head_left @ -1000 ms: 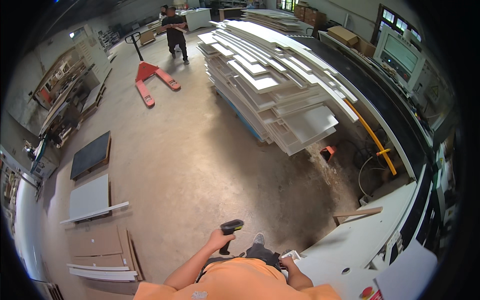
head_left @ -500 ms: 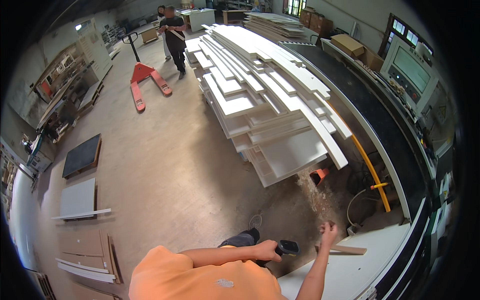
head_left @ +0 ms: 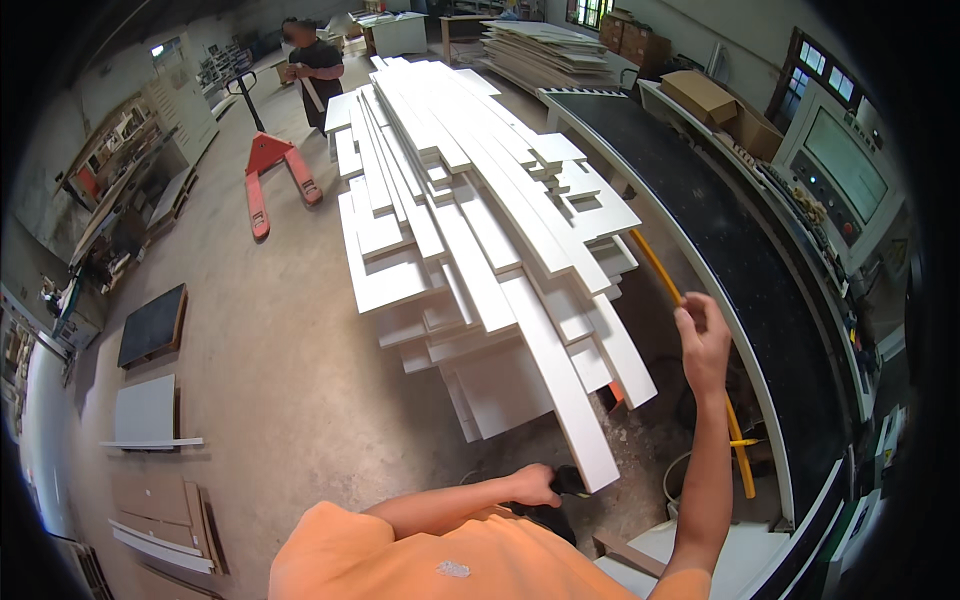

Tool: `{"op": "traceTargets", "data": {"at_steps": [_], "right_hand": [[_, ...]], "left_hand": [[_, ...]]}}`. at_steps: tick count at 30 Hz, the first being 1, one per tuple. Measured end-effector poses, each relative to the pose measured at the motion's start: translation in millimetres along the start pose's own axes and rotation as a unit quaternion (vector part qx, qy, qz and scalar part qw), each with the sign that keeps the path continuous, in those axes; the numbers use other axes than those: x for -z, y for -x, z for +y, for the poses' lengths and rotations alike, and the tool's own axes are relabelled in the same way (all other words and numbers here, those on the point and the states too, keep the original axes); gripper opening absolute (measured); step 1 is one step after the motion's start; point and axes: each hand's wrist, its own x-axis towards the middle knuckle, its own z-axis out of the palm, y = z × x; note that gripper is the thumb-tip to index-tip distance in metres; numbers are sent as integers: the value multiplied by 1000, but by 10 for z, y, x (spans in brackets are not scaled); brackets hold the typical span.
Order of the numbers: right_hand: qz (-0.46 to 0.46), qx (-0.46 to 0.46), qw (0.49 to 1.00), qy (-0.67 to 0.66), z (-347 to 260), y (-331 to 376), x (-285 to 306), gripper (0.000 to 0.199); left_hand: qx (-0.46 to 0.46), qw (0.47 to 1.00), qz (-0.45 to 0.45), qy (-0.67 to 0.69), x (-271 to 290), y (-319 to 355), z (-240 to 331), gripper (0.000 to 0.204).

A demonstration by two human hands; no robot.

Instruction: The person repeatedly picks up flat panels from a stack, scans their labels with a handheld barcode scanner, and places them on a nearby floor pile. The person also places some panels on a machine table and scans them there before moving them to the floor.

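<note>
Head view: a concrete workshop floor (head_left: 250,380) fills the left of the frame, with a stack of white panels (head_left: 470,230) at centre. Another person at the top is small and blurred. The left hand (head_left: 533,486) is closed around a dark tool (head_left: 570,482), low centre and partly hidden; the right hand (head_left: 703,340) is raised, loosely curled, holding nothing.

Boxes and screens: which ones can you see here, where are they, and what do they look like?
Cardboard box: brown, oblong, at the far end of the black machine bed.
Second cardboard box: brown, just right of the first.
Screen: pale greenish rectangle in a light grey console, far right.
Stacked brown boxes: by the back wall.
</note>
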Motion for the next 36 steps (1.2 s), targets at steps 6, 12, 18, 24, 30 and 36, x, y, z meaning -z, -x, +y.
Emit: {"op": "traceTargets", "data": {"at_steps": [6, 12, 18, 24, 30, 36], "right_hand": [[-185, 119, 975, 19, 236, -1891, -1239, 43], [-288, 16, 954, 83, 79, -3070, -2585, 55], [-288, -22, 952, 99, -135, -3217, -3294, 40], [-325, -53, 925, -191, 256, -2706, -2281, 33], [-395, -96, 913, 34, 1152, -1530, 657, 72], [-282, -81, 930, 221, 1358, -631, 1152, 58]], "left_hand": [[-31, 951, 204, 232, -90, -469, -202, 38], [239, 808, 348, 412, -413, -474, 127, 25], [265, 779, 508, 254, -431, -364, 958, 61], [409, 819, 354, 191, -204, -523, 977, 55], [315, 873, 300, 220, -418, -767, 481, 43], [20, 895, 347, 280, -378, -1218, 803, 33]]}}
